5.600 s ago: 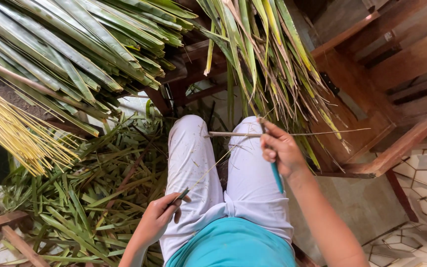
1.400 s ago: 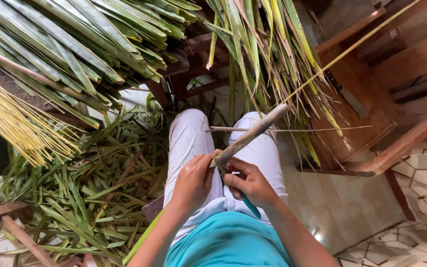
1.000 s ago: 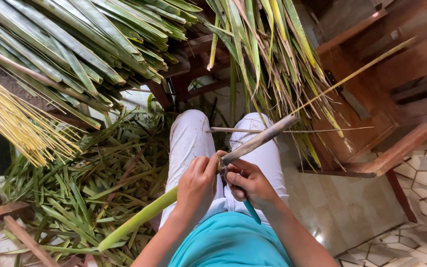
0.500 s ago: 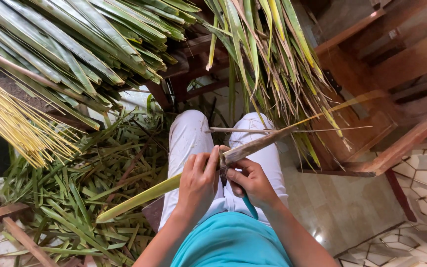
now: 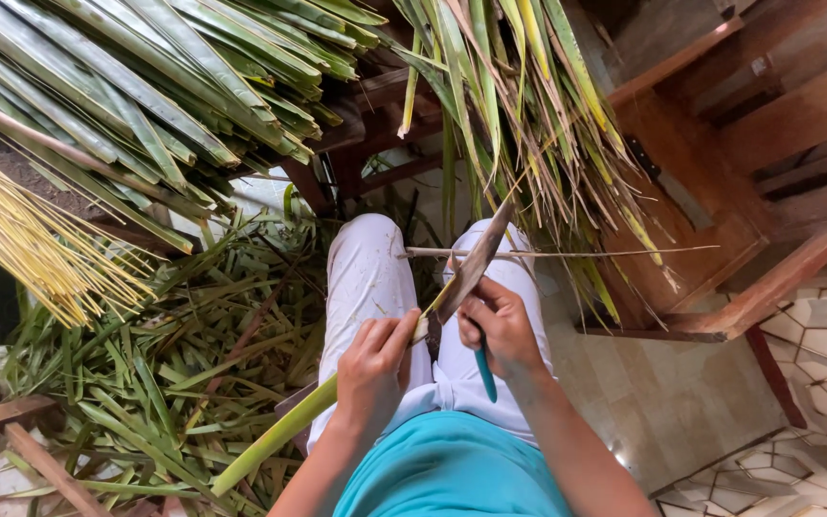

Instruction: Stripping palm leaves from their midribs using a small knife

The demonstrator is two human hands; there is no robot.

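My left hand (image 5: pixel 371 369) grips a long palm leaflet (image 5: pixel 279 436) over my lap; its green blade trails down to the lower left. Just right of it, my right hand (image 5: pixel 498 330) pinches the leaflet's brown upper part (image 5: pixel 476 263), which points up and away. That same hand holds a knife with a teal handle (image 5: pixel 482 370), the handle sticking down from the fist. The blade is hidden between the two hands. A thin stick (image 5: pixel 567 254) lies across my white-trousered knees (image 5: pixel 366 278).
Bundles of green palm leaves (image 5: pixel 145 86) hang at the top and left, and drier ones (image 5: pixel 528 115) at top centre. Pale yellow leaf ribs (image 5: pixel 21 239) fan out at the left. Cut green strips (image 5: pixel 165 364) cover the floor. A wooden chair (image 5: pixel 748 182) stands at the right.
The leaflet's brown end has swung from pointing right to pointing up and away. My right hand has moved up along it, apart from my left hand. The green blade now hangs lower.
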